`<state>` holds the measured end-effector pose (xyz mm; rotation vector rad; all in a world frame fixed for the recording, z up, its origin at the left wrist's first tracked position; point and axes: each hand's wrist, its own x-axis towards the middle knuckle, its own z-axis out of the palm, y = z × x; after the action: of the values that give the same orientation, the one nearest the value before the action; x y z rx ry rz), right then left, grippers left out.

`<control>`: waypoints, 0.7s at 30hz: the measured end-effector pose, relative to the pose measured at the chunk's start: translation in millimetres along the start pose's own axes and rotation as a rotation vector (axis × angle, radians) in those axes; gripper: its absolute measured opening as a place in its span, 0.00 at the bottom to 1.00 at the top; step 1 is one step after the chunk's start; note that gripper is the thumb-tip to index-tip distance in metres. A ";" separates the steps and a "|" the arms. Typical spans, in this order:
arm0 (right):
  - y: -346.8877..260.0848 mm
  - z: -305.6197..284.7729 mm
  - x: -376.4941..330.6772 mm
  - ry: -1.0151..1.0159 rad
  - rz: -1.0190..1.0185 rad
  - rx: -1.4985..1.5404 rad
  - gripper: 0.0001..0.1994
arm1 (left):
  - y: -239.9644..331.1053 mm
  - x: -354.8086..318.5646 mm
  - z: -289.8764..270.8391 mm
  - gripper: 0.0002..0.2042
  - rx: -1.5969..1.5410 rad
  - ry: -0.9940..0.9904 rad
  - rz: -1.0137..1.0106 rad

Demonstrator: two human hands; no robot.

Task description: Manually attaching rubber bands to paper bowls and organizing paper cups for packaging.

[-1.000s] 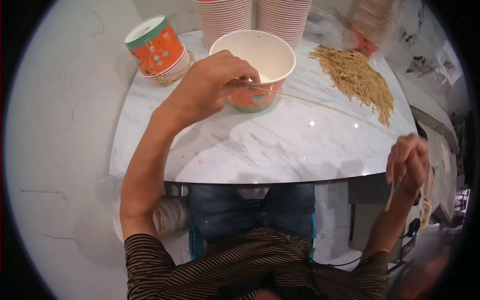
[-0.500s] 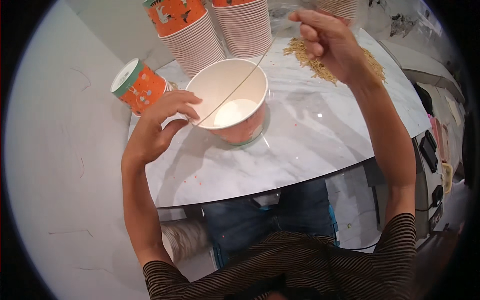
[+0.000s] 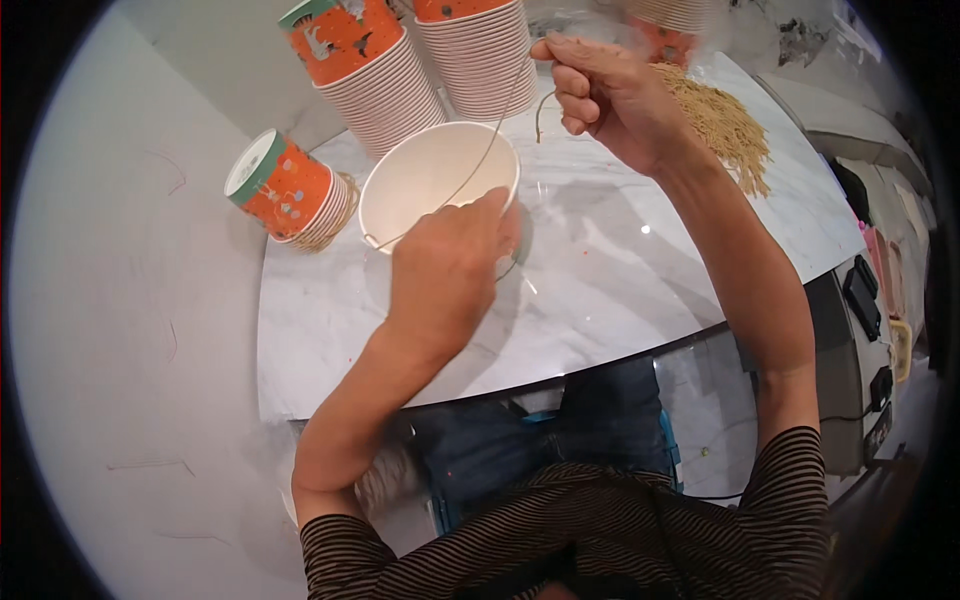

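Observation:
A white-lined paper bucket [image 3: 425, 165] with an orange outside stands upright on the table in front of me. My left hand [image 3: 447, 268] is curled at its near rim, back of the hand up. Its fingertips are hidden, so I cannot tell what they grip. Above the right side of the bucket, my right hand [image 3: 610, 98] pinches a thin tan cord [image 3: 487, 150] between thumb and fingers. From there the cord slants down across the bucket's mouth, past my left hand, to the rim's left side. A short loose end hangs by my right fingers.
Tall stacks of upside-down orange paper buckets [image 3: 385, 105] stand at the back. A shorter stack of buckets [image 3: 290, 195] is at the left, with tan cords beside it. A pile of tan cords [image 3: 725, 125] lies at the right. The marble-patterned table [image 3: 600, 300] has a curved front edge.
My left hand has moved right from the bucket's left rim to its near side, and its fingers have curled. My right hand has shifted left and slightly down with the cord, which now bends more.

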<state>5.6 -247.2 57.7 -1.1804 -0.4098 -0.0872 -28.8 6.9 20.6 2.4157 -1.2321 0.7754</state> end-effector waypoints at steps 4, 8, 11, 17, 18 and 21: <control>2.1 -3.0 -6.6 0.007 -0.033 0.029 0.16 | -28.3 -7.6 -24.8 0.15 -0.218 -0.147 -0.005; 11.7 -5.8 -14.5 0.061 -0.006 0.107 0.15 | -42.8 -7.4 -59.0 0.16 -0.266 -0.316 0.037; 16.1 2.7 -22.7 0.119 0.046 0.178 0.14 | -54.0 -10.1 -69.8 0.19 -0.233 -0.426 0.020; 23.1 12.6 -36.8 0.064 0.092 0.300 0.15 | -25.6 2.3 -76.8 0.21 -0.380 -0.231 -0.055; 22.8 14.6 -38.6 0.050 0.094 0.315 0.15 | -19.2 8.8 -70.2 0.21 -0.321 -0.151 -0.013; 21.4 21.4 -42.8 0.025 0.093 0.347 0.15 | 9.3 27.2 -42.4 0.22 -0.490 0.016 -0.155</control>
<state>-33.6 -225.7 30.4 -0.8535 -0.3314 0.0488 -36.9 5.4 71.2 2.0647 -1.0620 0.3885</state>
